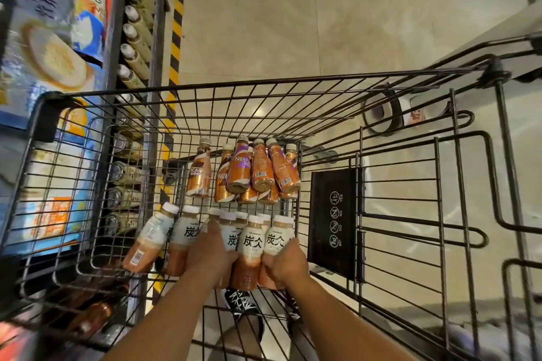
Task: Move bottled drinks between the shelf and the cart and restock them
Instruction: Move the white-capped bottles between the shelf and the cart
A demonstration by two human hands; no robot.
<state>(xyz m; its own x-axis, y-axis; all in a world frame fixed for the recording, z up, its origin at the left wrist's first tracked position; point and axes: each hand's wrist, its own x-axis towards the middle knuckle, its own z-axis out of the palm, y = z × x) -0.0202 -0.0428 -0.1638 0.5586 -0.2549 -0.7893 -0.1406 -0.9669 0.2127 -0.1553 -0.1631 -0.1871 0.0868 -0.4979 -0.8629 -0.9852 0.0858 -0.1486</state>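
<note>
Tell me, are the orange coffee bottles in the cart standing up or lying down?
Lying down: the orange coffee bottles rest on their sides, piled on the cart floor, caps pointing away.

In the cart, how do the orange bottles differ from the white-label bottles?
The orange bottles lie at the cart's far end; the white-label bottles lie nearer. The orange bottles are untouched, while the left hand and right hand grip white-label bottles. Orange bottles have orange wraps; white-label bottles have white labels with black characters. Both have pale caps.

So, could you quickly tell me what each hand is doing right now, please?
Left hand: closed, gripping white-labelled latte bottles in the cart.
Right hand: closed, gripping the rightmost latte bottle.
</note>
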